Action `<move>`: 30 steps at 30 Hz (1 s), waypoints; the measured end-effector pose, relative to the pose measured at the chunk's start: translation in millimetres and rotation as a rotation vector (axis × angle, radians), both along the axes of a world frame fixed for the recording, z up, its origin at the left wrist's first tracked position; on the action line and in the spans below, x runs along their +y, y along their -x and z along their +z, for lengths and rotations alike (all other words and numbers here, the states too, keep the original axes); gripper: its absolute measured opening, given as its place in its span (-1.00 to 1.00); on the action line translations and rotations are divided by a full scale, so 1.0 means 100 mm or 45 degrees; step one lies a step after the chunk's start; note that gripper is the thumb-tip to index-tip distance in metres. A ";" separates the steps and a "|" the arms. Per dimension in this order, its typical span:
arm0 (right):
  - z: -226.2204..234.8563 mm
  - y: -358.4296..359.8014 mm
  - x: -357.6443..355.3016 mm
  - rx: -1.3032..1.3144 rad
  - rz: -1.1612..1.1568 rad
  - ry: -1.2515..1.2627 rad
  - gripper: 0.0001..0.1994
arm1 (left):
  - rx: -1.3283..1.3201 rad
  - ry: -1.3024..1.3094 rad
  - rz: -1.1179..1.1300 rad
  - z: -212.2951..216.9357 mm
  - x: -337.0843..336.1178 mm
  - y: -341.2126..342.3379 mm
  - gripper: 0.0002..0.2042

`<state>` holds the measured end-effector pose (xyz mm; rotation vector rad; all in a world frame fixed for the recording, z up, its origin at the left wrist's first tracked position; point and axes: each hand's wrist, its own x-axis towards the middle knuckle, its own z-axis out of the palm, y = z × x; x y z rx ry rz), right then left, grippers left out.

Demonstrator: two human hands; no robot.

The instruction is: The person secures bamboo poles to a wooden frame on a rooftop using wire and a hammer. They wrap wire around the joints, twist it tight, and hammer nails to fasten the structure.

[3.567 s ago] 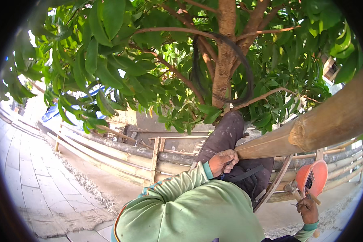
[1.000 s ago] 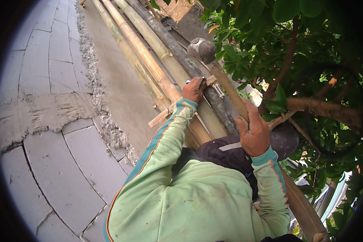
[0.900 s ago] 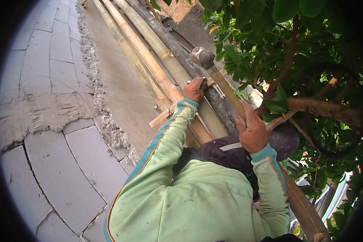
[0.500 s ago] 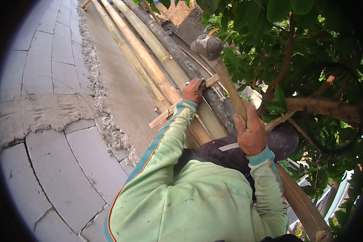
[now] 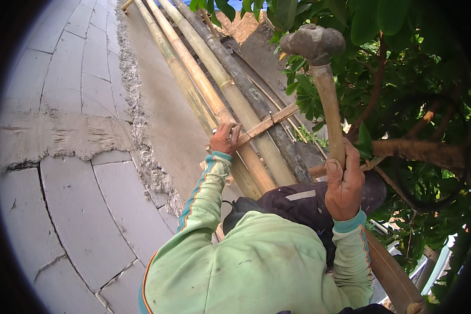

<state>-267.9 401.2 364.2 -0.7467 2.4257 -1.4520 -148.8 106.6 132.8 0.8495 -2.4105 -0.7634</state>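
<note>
My right hand (image 5: 345, 186) is wrapped round the wooden handle of a hammer (image 5: 328, 99). The hammer stands upright with its worn metal head raised above the poles. My left hand (image 5: 226, 139) lies over a wooden strip (image 5: 264, 124) where it crosses the bamboo poles (image 5: 230, 89). Its fingers are curled and closed, and what they pinch, if anything, is hidden. Something shiny shows at a finger. A nail (image 5: 271, 116) sticks up from the strip, over the dark weathered pole (image 5: 254, 99), to the right of my left hand.
Grey block masonry (image 5: 78, 209) with a rough mortar edge (image 5: 141, 141) runs along the left. Leafy branches (image 5: 392, 78) crowd the right side, close to the hammer. A thick timber (image 5: 392, 267) slants at lower right, beside my right sleeve.
My left hand has moved left along the strip, from beside the dark pole to the lighter bamboo, uncovering the nail. The hammer has shifted right and up and is more upright.
</note>
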 end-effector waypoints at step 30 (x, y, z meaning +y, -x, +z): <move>-0.76 0.24 -0.28 -0.104 0.210 -0.641 -0.67 | -0.975 -0.122 -0.264 -0.13 -0.46 -0.90 -0.48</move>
